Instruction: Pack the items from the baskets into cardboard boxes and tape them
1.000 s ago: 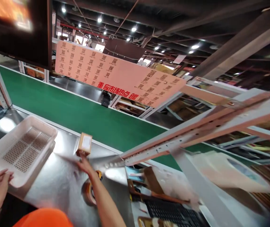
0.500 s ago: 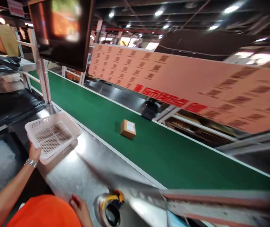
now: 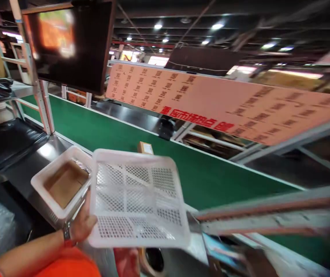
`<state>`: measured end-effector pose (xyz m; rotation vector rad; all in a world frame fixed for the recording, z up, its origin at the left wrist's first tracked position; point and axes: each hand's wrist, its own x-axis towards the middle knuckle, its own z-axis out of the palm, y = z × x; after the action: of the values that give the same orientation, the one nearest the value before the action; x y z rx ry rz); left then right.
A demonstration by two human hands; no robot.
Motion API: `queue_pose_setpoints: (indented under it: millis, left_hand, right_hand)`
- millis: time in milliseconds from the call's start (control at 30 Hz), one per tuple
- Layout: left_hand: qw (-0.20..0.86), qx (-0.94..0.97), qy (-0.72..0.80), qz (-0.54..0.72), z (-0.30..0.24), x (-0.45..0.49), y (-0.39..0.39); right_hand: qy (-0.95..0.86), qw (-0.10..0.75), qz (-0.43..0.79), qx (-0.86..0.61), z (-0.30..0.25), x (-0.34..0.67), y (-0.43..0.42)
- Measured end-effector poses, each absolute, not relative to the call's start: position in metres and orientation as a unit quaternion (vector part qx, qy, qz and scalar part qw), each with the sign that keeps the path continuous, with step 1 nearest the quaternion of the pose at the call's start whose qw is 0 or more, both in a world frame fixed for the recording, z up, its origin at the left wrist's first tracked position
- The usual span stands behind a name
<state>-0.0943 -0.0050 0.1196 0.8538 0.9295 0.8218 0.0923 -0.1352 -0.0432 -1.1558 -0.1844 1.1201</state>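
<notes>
My left hand (image 3: pixel 83 221) grips the left edge of an empty white plastic basket (image 3: pixel 138 196) with a mesh bottom, raised and tilted over the metal bench. Beside it on the left, a second white basket (image 3: pixel 42 184) stands on the bench with a brown cardboard box (image 3: pixel 65 182) inside. Below the lifted basket's near edge, my right hand (image 3: pixel 127 262) shows only in part, blurred, and its fingers are unclear. Close to that hand lies a roll of tape (image 3: pixel 154 261), partly hidden by the basket.
A green conveyor belt (image 3: pixel 208 173) runs behind the bench, carrying a small labelled carton (image 3: pixel 145 147) half covered by the basket. A screen (image 3: pixel 69 46) and a long pink board (image 3: pixel 211 100) hang above. A metal rail (image 3: pixel 268 211) crosses at the right. Black bags (image 3: pixel 5 142) lie left.
My left hand has lifted the basket and swung it right, uncovering the second basket with the cardboard box. My right hand has moved right, under the basket's edge. The view has shifted too.
</notes>
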Motion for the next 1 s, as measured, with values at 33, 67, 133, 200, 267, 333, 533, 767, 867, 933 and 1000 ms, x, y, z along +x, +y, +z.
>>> queue_pose_setpoints:
  millis: [33,67,133,200,267,333,533,767,867,933,1000]
  left_hand:
    - [0.727,0.463,0.381,0.334,0.112,-0.093,-0.013]
    - [0.713,0.541,0.332,0.298,0.106,-0.095,-0.020]
    - [0.707,0.635,0.238,0.201,0.096,-0.107,-0.022]
    - [0.723,0.657,0.187,0.102,0.089,-0.123,-0.010]
    - [0.729,0.660,0.177,0.025,0.081,-0.132,0.008]
    - [0.719,0.676,0.163,-0.023,0.069,-0.128,0.021]
    - [0.685,0.715,0.061,-0.123,0.026,-0.097,-0.001]
    - [0.635,0.752,-0.043,-0.170,0.015,-0.089,-0.046]
    - [0.624,0.760,-0.042,-0.176,0.017,-0.089,-0.072]
    - [0.620,0.764,-0.046,-0.173,0.016,-0.090,-0.094]
    - [0.616,0.767,-0.053,-0.170,0.016,-0.094,-0.120]
  right_hand:
    - [-0.031,0.703,0.467,-0.535,-0.045,0.082,-0.146]
    - [0.017,0.712,0.436,-0.550,-0.049,0.070,-0.159]
    - [0.094,0.731,0.379,-0.560,-0.056,0.041,-0.184]
    - [0.131,0.755,0.326,-0.553,-0.061,0.008,-0.206]
    - [0.153,0.772,0.259,-0.560,-0.065,-0.023,-0.226]
    - [0.187,0.780,0.188,-0.567,-0.071,-0.052,-0.251]
    - [0.384,0.800,-0.137,-0.440,-0.107,-0.150,-0.357]
    - [0.545,0.714,-0.286,-0.333,-0.137,-0.225,-0.478]
    - [0.583,0.686,-0.303,-0.312,-0.144,-0.232,-0.529]
    - [0.596,0.671,-0.311,-0.312,-0.150,-0.231,-0.559]
    - [0.596,0.657,-0.323,-0.329,-0.156,-0.225,-0.587]
